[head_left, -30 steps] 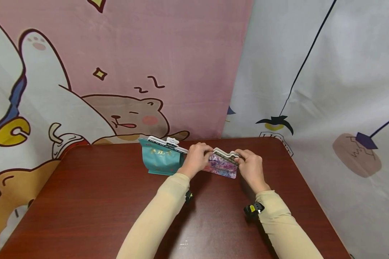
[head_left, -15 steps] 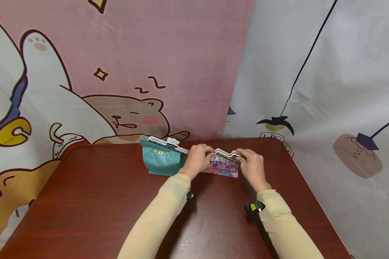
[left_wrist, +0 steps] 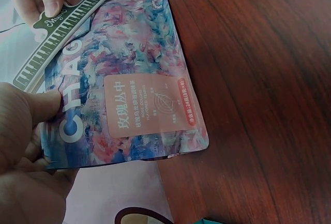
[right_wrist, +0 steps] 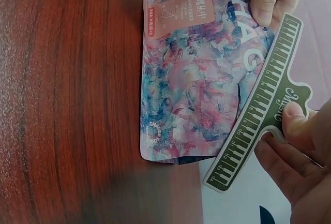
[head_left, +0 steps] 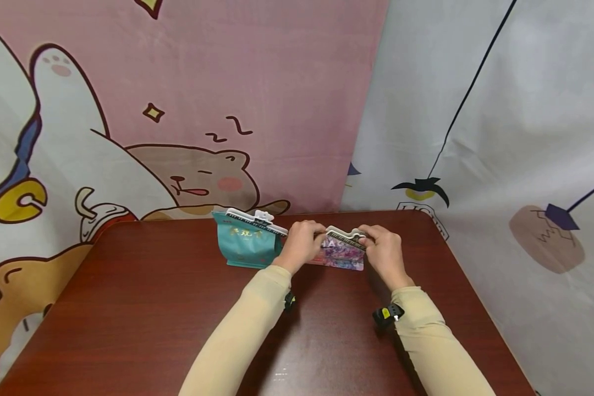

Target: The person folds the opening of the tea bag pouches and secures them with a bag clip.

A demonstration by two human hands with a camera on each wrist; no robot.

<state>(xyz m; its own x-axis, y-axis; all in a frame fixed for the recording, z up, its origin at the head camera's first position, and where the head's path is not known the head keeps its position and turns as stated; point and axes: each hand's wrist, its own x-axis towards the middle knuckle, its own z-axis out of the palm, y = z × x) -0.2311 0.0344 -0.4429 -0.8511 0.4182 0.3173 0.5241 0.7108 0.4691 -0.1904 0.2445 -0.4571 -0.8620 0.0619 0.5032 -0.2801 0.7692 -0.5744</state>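
Note:
A pink-and-blue painted tea pouch (left_wrist: 134, 43) stands near the back of the table. My left hand (head_left: 301, 246) pinches its top corner between thumb and fingers, the thumb lying on the printed front in the left wrist view. With thumb and fingers my right hand (head_left: 386, 254) pinches the wavy handle of a long green bag clip (right_wrist: 258, 102) printed with piano keys and ruler marks. Slanted across the pouch's top edge, the clip sticks out past the pouch's side in the right wrist view. The pouch's back is hidden.
To the left, close by my left hand, stands a teal pouch (head_left: 247, 245) with a white clip (head_left: 254, 220) along its top. Both are near the back edge of the reddish-brown table (head_left: 143, 308). A cartoon-printed cloth (head_left: 297, 110) hangs right behind.
The pouch and clip have shifted very slightly, with the pouch's lower right corner rising a little. Both hands keep their grips, and the teal pouch stays put.

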